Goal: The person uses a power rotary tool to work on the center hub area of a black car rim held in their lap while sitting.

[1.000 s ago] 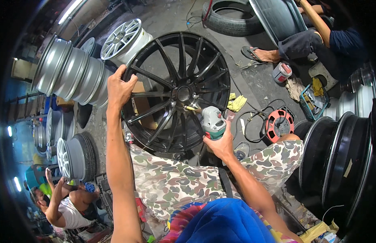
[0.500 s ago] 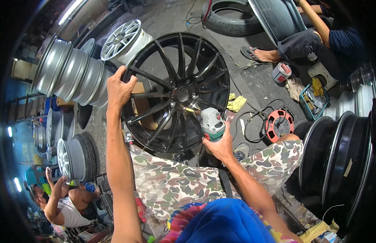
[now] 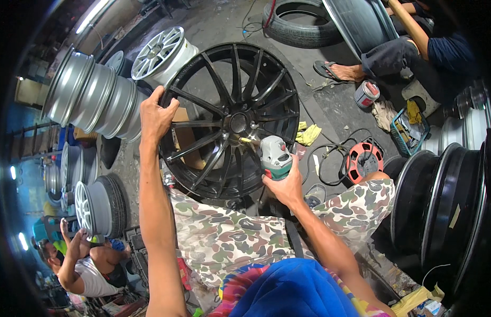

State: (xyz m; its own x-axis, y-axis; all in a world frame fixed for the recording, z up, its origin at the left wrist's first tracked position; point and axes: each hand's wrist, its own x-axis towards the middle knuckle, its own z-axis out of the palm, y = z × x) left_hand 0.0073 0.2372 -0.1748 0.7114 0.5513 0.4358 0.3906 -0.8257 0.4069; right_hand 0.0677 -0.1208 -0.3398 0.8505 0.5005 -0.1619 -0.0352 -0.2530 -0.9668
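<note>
A large black multi-spoke wheel rim (image 3: 237, 96) stands tilted in front of me, its spoked face toward me. My left hand (image 3: 157, 113) is closed on its upper left edge, thumb and fingers hooked over the lip. In my right hand (image 3: 287, 182) is a grey and green grinder (image 3: 275, 153), gripped round its body over the rim's lower right. A thin yellow piece (image 3: 249, 140) sticks out from the grinder toward the spokes near the hub. Whether its tip touches a spoke I cannot tell.
Silver rims (image 3: 92, 98) are stacked at left, black rims (image 3: 435, 206) at right. A tyre (image 3: 303, 24) lies at the back. A red cable reel (image 3: 366, 162), a paint can (image 3: 367, 94) and a basket (image 3: 409, 132) sit right. One person (image 3: 92, 269) sits lower left; another's sandalled foot (image 3: 343, 72) rests upper right.
The grinder and my right hand have shifted slightly to the left and up. My left hand and the wheel rim look nearly still.
</note>
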